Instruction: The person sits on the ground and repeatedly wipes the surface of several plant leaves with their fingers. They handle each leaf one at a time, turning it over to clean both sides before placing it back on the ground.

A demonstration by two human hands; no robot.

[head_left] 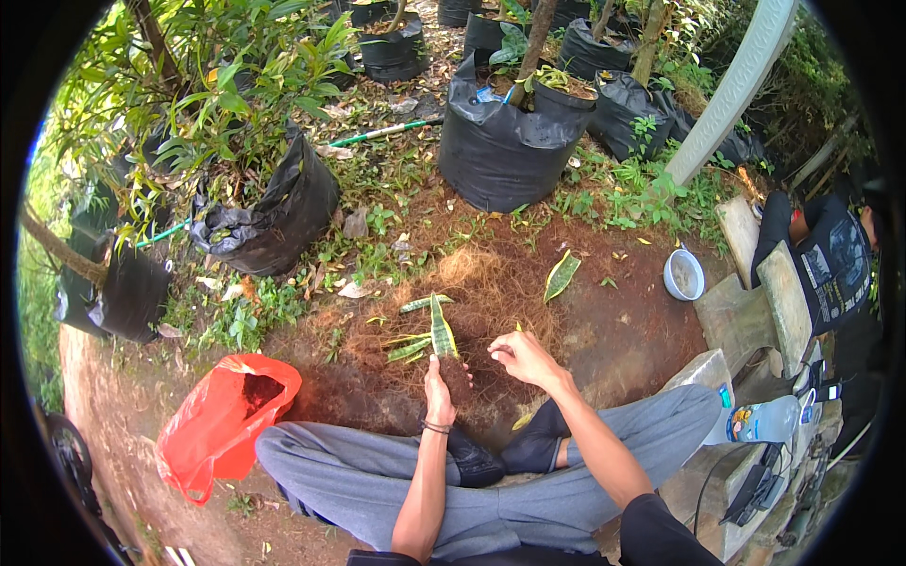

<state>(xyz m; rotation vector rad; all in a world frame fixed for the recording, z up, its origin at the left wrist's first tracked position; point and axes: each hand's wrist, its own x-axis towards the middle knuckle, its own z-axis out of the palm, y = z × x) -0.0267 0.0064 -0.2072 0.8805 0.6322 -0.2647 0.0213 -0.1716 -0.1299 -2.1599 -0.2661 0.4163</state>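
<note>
My left hand (440,394) is closed around the base of a snake plant leaf (442,330), green with yellow edges, which stands upright. A dark brown clump (457,379) sits at the leaf's lower end, against my fingers. To the right, apart from the leaf, my right hand (527,360) has its thumb and fingers drawn together; whether anything small is in them is hidden. Beyond my hands lies loose brown coconut fibre (469,268). More cut snake plant leaves rest on it, one (408,351) left of my left hand and another (562,275) farther right.
An open red plastic bag (212,424) with brown material stands at the left. Black grow bags (510,141) with plants line the far side. At the right are a white bowl (683,274), a stone bench (741,321), a water bottle (766,421) and a seated person (830,259).
</note>
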